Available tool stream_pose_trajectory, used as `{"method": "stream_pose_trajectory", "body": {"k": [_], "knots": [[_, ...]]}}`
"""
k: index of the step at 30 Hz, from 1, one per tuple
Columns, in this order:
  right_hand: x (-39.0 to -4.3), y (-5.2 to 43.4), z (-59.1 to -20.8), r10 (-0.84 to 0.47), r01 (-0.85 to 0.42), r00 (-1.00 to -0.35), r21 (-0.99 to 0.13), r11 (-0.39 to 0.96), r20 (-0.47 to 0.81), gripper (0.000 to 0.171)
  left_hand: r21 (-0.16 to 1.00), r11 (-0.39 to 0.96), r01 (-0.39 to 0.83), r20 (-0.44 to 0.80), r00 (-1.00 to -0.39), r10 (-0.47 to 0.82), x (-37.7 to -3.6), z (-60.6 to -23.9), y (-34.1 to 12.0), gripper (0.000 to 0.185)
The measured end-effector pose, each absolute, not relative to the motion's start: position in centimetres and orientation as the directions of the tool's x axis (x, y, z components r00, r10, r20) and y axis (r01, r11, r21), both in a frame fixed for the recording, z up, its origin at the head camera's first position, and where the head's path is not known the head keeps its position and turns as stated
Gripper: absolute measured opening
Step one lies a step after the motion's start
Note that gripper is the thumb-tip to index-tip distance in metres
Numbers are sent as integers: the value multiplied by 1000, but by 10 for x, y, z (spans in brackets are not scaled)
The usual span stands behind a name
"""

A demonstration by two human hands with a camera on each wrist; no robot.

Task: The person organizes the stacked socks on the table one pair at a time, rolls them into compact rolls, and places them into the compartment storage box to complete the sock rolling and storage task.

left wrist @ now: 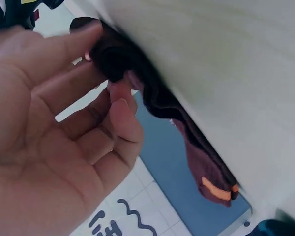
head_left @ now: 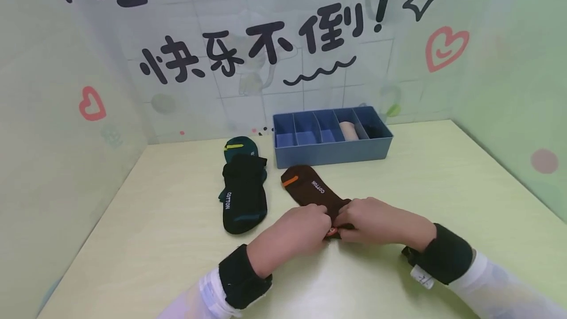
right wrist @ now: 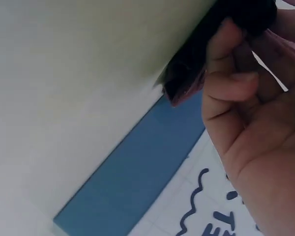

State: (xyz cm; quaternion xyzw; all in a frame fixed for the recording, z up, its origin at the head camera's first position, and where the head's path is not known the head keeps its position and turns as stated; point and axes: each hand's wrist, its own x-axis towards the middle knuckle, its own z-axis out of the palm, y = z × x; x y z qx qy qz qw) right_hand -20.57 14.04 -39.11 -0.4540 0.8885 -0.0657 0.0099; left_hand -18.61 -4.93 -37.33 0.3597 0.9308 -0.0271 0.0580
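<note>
A brown sock [head_left: 305, 183] with an orange stripe and the word COTTON lies on the table, its far end flat. At its near end my left hand [head_left: 301, 228] and right hand [head_left: 374, 220] meet, both pinching the fabric. The left wrist view has the sock [left wrist: 160, 98] edge-on, two layers thick, its near end curled into a roll between the fingers of my left hand [left wrist: 54, 132]. From the right wrist, my right hand [right wrist: 265, 113] grips the dark rolled end of the sock [right wrist: 184, 78]. The fingers hide part of the roll.
A blue divided box [head_left: 332, 151] stands at the back against the wall. One compartment holds a pale pink roll [head_left: 349, 131], another a dark item [head_left: 375, 131]. Left of the brown sock lie a black sock [head_left: 245, 201] and, partly beneath it, a dark green one [head_left: 241, 145].
</note>
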Motion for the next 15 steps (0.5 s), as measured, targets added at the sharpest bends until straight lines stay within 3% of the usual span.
{"method": "stream_pose_trajectory", "body": {"k": [3, 8, 11, 15], "knots": [[-213, 145, -390, -759, -704, -648, -332, 628, -61, 14, 25, 757, 653, -97, -752, 652, -186, -376, -50, 9], [-215, 146, -386, -683, -609, -726, -384, 694, -83, 10, 46, 787, 616, -66, -784, 617, -188, -376, -50, 5], [-209, 143, -384, -674, -642, -738, -294, 708, -13, 16, 35, 785, 618, -65, -783, 619, -189, -377, -50, 4], [-195, 137, -385, -740, -745, -661, 8, 667, 121, 15, 64, 786, 615, -64, -784, 618, -191, -377, -50, 5]]}}
